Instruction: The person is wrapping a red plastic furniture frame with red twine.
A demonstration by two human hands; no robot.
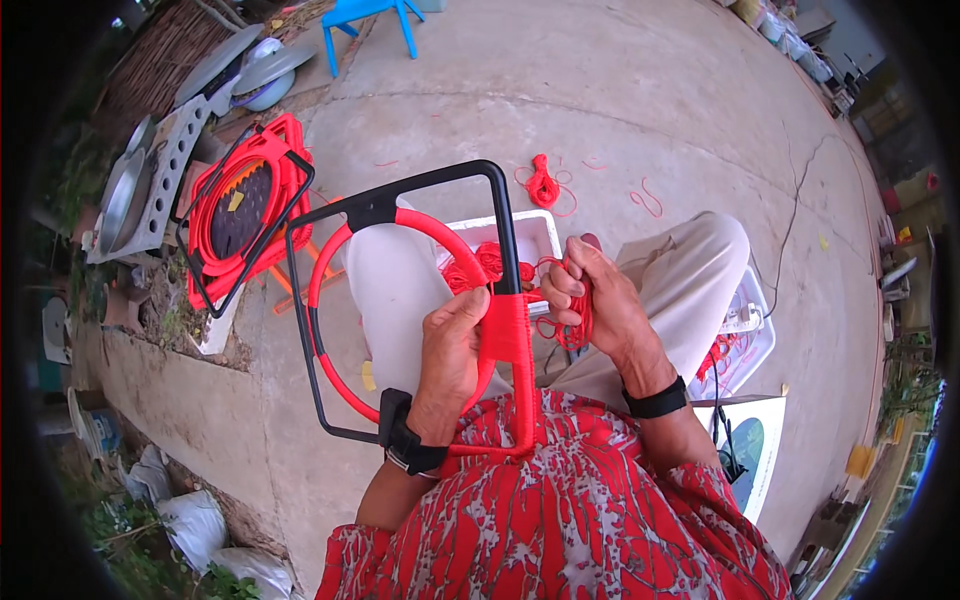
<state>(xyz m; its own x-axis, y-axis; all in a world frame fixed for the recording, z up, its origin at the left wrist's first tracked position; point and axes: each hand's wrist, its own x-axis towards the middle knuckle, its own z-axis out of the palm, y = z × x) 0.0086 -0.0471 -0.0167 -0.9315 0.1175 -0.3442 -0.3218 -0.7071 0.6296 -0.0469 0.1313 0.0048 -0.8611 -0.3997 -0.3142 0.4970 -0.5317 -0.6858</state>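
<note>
My left hand is closed on a black metal frame, a rounded rectangle with a ring inside it. Red cord is wound tightly over much of the ring and along the frame's right and lower sides. The frame stands tilted over my lap. A bundle of loose red cord is gripped in my right hand, just right of the frame. Beyond my hands, a white box between my knees holds more red cord.
Several red-wrapped frames are stacked at the left. A red cord bundle and scraps lie on the concrete floor. At my right are a white bin with red cord and a white carton. A blue chair stands far ahead.
</note>
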